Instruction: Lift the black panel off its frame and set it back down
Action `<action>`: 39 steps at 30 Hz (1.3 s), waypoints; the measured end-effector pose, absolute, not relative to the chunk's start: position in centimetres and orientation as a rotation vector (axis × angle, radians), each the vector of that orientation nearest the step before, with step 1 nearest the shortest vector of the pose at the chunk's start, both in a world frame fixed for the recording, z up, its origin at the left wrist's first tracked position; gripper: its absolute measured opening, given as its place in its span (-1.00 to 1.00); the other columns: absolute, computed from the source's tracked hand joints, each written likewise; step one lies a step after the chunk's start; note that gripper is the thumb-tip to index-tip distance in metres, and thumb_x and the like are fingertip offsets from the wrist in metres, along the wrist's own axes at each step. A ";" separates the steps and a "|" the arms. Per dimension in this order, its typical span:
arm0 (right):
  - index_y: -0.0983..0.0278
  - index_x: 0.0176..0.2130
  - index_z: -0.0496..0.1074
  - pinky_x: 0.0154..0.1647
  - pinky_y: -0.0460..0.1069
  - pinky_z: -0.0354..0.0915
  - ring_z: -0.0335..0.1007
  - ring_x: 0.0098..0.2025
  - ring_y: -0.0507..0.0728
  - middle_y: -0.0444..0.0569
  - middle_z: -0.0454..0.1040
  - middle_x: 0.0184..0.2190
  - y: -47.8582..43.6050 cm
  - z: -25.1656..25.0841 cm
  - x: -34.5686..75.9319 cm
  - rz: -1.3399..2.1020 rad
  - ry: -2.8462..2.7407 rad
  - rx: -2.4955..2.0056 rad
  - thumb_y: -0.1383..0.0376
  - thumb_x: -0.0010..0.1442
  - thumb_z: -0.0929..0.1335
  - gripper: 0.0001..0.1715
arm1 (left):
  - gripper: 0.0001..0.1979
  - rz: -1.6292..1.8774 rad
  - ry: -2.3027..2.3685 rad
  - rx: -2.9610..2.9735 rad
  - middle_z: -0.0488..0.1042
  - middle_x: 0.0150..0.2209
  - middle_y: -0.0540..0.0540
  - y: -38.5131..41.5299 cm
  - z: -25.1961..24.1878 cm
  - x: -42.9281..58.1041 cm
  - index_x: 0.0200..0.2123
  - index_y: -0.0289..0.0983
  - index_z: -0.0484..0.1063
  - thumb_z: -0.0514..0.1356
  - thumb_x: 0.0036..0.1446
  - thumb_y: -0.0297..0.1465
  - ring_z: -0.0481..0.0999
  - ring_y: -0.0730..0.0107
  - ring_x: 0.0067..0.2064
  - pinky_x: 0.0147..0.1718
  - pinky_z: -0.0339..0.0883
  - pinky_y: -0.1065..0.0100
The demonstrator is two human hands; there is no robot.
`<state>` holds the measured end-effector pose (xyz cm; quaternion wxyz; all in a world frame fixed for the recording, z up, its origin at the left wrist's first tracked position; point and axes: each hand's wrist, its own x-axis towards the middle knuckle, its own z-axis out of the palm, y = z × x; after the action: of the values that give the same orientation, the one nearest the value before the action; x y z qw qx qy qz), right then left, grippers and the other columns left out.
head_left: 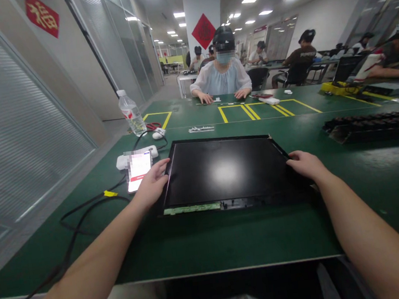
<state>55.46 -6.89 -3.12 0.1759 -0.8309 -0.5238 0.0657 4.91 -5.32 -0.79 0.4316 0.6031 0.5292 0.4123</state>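
Observation:
A black display panel (pixel 195 174) lies flat, or nearly so, on the green table in front of me. Along its near edge runs a green circuit strip (pixel 192 209). My left hand (pixel 154 181) grips the panel's left edge, with the thumb and fingers at the frame. On the opposite side my right hand (pixel 306 164) holds the right edge, its fingertips partly hidden by the frame. Just left of my left hand lies a phone (pixel 139 170) with a lit screen, leaning on a white power strip (pixel 121 162).
A water bottle (pixel 131 113) stands at the back left near red-handled pliers (pixel 153 125). Black cables (pixel 79 212) trail over the table's left side. Dark stacked parts (pixel 374 125) lie at the right. Across the table (pixel 232 242) sits a co-worker (pixel 221 76), hands on the tabletop.

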 end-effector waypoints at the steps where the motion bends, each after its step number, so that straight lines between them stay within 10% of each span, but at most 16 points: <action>1: 0.23 -0.01 0.66 -0.07 0.14 0.49 0.62 -0.05 0.37 0.16 0.68 -0.11 -6.9 -3.2 55.5 0.175 -1.487 -2.349 0.19 0.14 0.38 -0.55 | -0.37 1.082 1.304 1.406 0.58 0.23 -0.22 -5.4 -0.6 5.1 0.29 -0.19 0.37 0.24 0.12 -0.47 0.67 0.06 0.11 -0.01 0.62 0.11; 14: 0.25 0.03 0.65 0.00 0.15 0.48 0.61 0.02 0.37 0.15 0.68 -0.06 -7.0 -2.7 54.9 0.202 -1.528 -2.353 0.20 0.18 0.36 -0.53 | -0.54 1.174 1.464 1.072 0.53 0.29 -0.25 -5.7 0.2 5.9 0.04 -0.20 0.54 0.35 0.04 -0.56 0.67 0.02 0.11 -0.14 0.67 0.19; 25: 0.26 0.03 0.64 -0.02 0.10 0.47 0.61 0.00 0.33 0.13 0.68 -0.06 -6.9 -2.8 54.8 0.234 -1.523 -2.343 0.22 0.18 0.37 -0.54 | -0.47 1.175 1.376 0.742 0.62 -0.46 -0.04 -5.7 1.5 6.8 0.32 -0.26 0.43 0.24 0.29 -0.55 0.63 0.36 -0.53 -0.57 0.54 0.43; 39: 0.29 0.04 0.63 0.01 0.16 0.46 0.59 0.01 0.37 0.17 0.66 -0.05 -6.8 -2.8 54.9 0.241 -1.525 -2.328 0.23 0.18 0.39 -0.54 | -0.25 1.098 1.328 0.713 0.73 -0.33 -0.17 -6.8 2.2 7.1 0.29 -0.32 0.49 0.46 -0.01 -0.70 0.68 0.22 -0.53 -0.52 0.64 0.32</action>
<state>54.94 -6.82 -2.80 0.1730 -0.8208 -0.5377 0.0850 7.12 -6.77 2.22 0.5959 0.3069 0.5719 0.4729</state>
